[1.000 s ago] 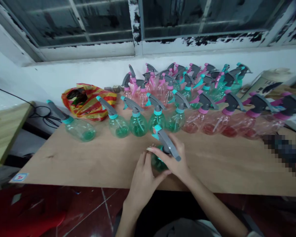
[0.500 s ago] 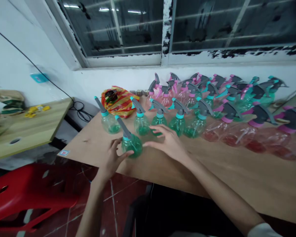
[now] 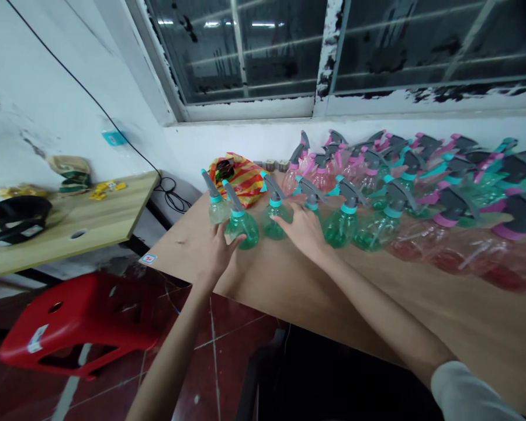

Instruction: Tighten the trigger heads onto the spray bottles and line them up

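My left hand (image 3: 221, 252) rests its fingertips against the lower side of a green-tinted spray bottle (image 3: 242, 229) with a grey trigger head and teal collar. That bottle stands upright beside a paler spray bottle (image 3: 217, 210), which my left fingers also nearly reach. My right hand (image 3: 304, 229) lies flat-fingered on the table, its fingers touching another green spray bottle (image 3: 274, 223). Its fingertips also reach a bottle partly hidden behind them (image 3: 312, 202). Neither hand lifts anything. Beyond them stand rows of similar bottles, green ones (image 3: 342, 228) and pink-tinted ones with pink collars (image 3: 425, 245).
The bottles stand on a plywood table top (image 3: 289, 286) against a white wall under a window (image 3: 241, 52). A striped plastic bag (image 3: 237, 180) lies at the back. Left of the table are a wooden side table (image 3: 83, 225), black cables (image 3: 173, 196) and a red stool (image 3: 79, 327).
The green bottle has moved from the table's middle up to the row, and my hands have moved apart from it toward the row. The view has swung left.
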Demonstrator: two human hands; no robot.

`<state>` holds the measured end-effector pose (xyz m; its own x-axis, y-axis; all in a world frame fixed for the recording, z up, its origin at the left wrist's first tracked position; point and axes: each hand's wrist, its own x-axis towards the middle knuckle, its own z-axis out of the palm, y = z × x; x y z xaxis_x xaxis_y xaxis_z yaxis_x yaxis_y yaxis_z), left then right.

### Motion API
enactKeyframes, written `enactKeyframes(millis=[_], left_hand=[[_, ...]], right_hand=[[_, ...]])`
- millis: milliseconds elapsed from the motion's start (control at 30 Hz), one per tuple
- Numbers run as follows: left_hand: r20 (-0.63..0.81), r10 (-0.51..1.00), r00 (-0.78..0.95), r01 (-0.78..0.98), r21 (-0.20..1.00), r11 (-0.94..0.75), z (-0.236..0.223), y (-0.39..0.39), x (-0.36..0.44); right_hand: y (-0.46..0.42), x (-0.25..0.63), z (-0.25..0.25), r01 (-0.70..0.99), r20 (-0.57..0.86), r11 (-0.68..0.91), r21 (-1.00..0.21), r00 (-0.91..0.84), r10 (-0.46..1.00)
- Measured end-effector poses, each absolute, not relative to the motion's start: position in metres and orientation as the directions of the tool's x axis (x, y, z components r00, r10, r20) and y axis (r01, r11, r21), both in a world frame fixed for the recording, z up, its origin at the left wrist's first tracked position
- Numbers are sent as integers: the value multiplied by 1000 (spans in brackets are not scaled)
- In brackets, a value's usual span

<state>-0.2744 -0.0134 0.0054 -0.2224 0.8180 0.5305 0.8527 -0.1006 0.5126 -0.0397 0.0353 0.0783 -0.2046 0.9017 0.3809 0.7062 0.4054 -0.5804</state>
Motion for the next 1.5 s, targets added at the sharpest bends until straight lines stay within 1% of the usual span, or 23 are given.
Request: enactKeyframes(millis=[167, 300, 400, 533, 733, 800, 900, 967, 1033, 1133, 1233, 1300, 1400, 1500], left_hand=[[554, 803, -219, 909, 416, -39, 13, -4, -273], [548, 810, -210, 937, 351, 5, 20, 1, -268], [530, 823, -203, 947, 320, 28, 25, 4, -264], [501, 840, -208, 950, 307, 52, 30, 8, -260], [471, 857, -209, 944, 327, 51, 32, -15, -243], [441, 886, -141, 943, 333, -16, 32, -37, -229], [347, 937, 48, 919, 352, -178, 31, -72, -201], [283, 947, 152, 890, 379, -255, 31, -90, -178], [199, 963, 183, 824, 504, -261, 31, -99, -155], [141, 971, 194, 718, 654, -238, 31, -98, -125], [156, 956, 248, 638, 716, -282, 30, -91, -99], [168, 944, 283, 612, 726, -313, 28, -87, -84], [170, 928, 331, 621, 702, -350, 26, -83, -64], [170, 915, 367, 642, 666, -381, 24, -82, -46]], right_hand=[[43, -55, 77, 761, 356, 359, -541, -179, 917], [46, -62, 75, 789, 350, 354, -502, -189, 918], [45, -62, 75, 809, 356, 353, -471, -192, 914], [34, -57, 75, 824, 372, 364, -434, -204, 906], [0, -33, 72, 815, 396, 439, -378, -286, 873], [-14, -18, 70, 807, 398, 466, -364, -317, 861], [-31, 9, 68, 789, 401, 506, -349, -362, 841], [-40, 28, 67, 769, 415, 536, -349, -386, 824], [-47, 46, 66, 747, 434, 561, -358, -399, 808], [-53, 71, 65, 716, 424, 577, -394, -416, 805], [-55, 92, 66, 668, 403, 559, -492, -395, 826], [-55, 104, 69, 611, 398, 517, -600, -332, 855], [-55, 117, 74, 476, 364, 433, -766, -234, 901], [-55, 124, 76, 344, 368, 389, -855, -126, 921]])
